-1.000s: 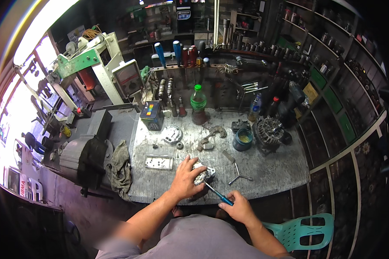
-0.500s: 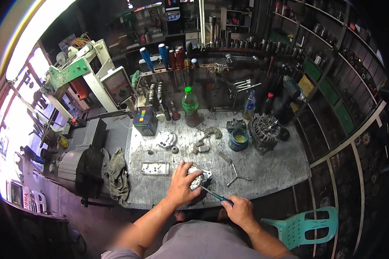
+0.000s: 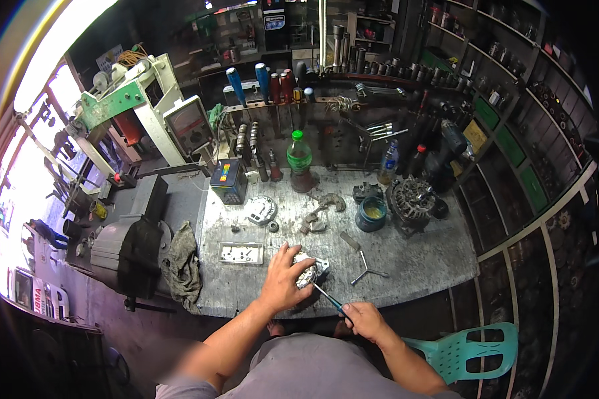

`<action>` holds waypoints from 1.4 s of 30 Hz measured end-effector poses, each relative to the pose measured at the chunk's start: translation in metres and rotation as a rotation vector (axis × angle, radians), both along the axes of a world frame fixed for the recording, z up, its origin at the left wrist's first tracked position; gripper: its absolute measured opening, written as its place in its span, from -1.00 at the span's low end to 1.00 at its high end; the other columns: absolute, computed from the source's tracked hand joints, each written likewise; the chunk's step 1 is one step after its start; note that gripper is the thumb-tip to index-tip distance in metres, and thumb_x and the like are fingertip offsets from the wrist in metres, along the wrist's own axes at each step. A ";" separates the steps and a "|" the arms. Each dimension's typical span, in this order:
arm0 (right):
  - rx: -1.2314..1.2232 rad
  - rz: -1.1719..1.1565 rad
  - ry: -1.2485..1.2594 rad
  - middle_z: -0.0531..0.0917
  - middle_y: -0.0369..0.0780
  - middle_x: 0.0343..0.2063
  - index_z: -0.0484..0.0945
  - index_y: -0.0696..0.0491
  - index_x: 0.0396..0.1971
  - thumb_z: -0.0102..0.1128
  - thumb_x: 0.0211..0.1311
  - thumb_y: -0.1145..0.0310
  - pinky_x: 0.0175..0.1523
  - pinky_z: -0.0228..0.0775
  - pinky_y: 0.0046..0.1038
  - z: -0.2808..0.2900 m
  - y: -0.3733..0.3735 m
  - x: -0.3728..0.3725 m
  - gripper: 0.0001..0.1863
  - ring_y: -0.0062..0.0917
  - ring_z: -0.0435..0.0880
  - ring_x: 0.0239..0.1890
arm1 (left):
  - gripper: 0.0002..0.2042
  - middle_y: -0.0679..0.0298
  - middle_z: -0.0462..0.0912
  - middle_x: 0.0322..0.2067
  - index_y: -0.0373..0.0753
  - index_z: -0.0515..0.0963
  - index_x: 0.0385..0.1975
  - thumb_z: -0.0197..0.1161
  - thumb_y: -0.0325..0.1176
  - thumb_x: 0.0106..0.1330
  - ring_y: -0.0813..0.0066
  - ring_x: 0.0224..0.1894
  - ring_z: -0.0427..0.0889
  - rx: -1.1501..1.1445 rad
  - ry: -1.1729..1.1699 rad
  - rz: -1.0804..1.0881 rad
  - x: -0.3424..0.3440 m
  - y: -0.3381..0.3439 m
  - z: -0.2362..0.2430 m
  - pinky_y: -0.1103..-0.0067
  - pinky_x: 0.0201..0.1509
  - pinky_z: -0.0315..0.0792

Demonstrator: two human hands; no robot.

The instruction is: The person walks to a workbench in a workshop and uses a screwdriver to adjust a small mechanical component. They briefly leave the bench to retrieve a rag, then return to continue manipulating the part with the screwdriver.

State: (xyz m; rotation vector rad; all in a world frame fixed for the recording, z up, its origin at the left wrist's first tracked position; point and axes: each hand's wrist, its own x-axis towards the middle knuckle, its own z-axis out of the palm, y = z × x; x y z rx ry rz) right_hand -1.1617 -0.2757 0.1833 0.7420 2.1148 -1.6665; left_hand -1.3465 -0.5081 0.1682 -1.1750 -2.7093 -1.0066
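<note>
Near the bench's front edge, a silver metal housing (image 3: pixel 320 265), which looks like an alternator end cover, is under my left hand (image 3: pixel 281 280). The fingers curl over its top and hold it, hiding much of it. My right hand (image 3: pixel 367 321) is closed around the teal handle of a screwdriver (image 3: pixel 328 296). The shaft slants up and to the left, with its tip at the housing's near right side. What the tip touches is too small to make out.
On the bench (image 3: pixel 416 279) lie a clear parts box (image 3: pixel 240 253), a round metal cover (image 3: pixel 260 209), a three-armed wrench (image 3: pixel 367 268) and a rag (image 3: pixel 182 269). Behind stand a green-capped bottle (image 3: pixel 299 156), a blue cup (image 3: pixel 371 214) and an alternator (image 3: pixel 411 203). A green chair (image 3: pixel 476 352) is at right.
The screwdriver stands a little steeper, its handle end shifted slightly left and down with my right hand. My left hand stays on the housing. The whole view has shifted slightly.
</note>
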 end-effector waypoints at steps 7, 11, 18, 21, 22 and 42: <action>0.832 0.079 0.684 0.77 -0.23 -0.43 0.79 0.18 -0.15 0.53 0.52 0.13 -0.29 0.64 -0.32 -0.013 -0.002 0.010 -0.65 -0.44 0.79 -0.46 | -0.33 -0.05 0.43 0.56 0.10 0.70 0.37 0.65 -0.12 0.17 -0.39 0.70 0.21 -0.011 0.024 -0.007 -0.001 0.000 0.003 -0.13 0.73 0.18; 0.070 0.036 0.227 0.76 -0.23 -0.42 0.78 0.16 -0.14 0.61 0.44 0.15 -0.33 0.63 -0.36 -0.024 0.013 -0.002 -0.65 -0.49 0.82 -0.41 | -0.33 -0.05 0.42 0.56 0.09 0.70 0.38 0.65 -0.12 0.17 -0.39 0.70 0.20 -0.001 0.010 -0.004 0.000 0.000 0.000 -0.13 0.73 0.18; 0.680 0.044 0.494 0.84 -0.14 -0.33 0.79 0.08 -0.13 0.66 0.30 0.22 -0.11 0.70 -0.16 -0.005 -0.001 0.011 -0.70 -0.20 0.88 -0.27 | -0.33 -0.05 0.42 0.57 0.09 0.72 0.36 0.65 -0.13 0.14 -0.39 0.72 0.17 0.003 -0.006 0.001 0.000 0.001 -0.001 -0.14 0.72 0.18; 0.796 0.037 0.687 0.82 -0.21 -0.34 0.82 0.04 -0.16 0.56 0.44 0.13 -0.17 0.63 -0.13 -0.013 -0.003 0.012 -0.73 -0.21 0.79 -0.35 | -0.33 -0.04 0.43 0.56 0.10 0.73 0.34 0.65 -0.13 0.13 -0.38 0.72 0.18 -0.007 0.013 0.004 -0.001 0.003 0.000 -0.15 0.71 0.19; 0.467 0.095 0.421 0.80 -0.23 -0.35 0.80 0.05 -0.16 0.53 0.49 0.09 -0.20 0.61 -0.18 -0.017 0.002 0.006 -0.70 -0.29 0.75 -0.39 | -0.33 -0.04 0.43 0.56 0.10 0.73 0.34 0.65 -0.14 0.12 -0.38 0.72 0.18 -0.013 0.014 0.006 0.000 0.002 0.000 -0.15 0.71 0.19; 0.200 0.031 0.269 0.74 -0.24 -0.37 0.74 0.07 -0.06 0.60 0.40 0.23 -0.40 0.49 -0.23 -0.010 0.011 0.005 -0.70 -0.39 0.73 -0.43 | -0.33 -0.04 0.41 0.58 0.09 0.73 0.36 0.66 -0.11 0.14 -0.38 0.72 0.18 -0.053 0.013 0.018 0.000 0.002 -0.003 -0.13 0.73 0.18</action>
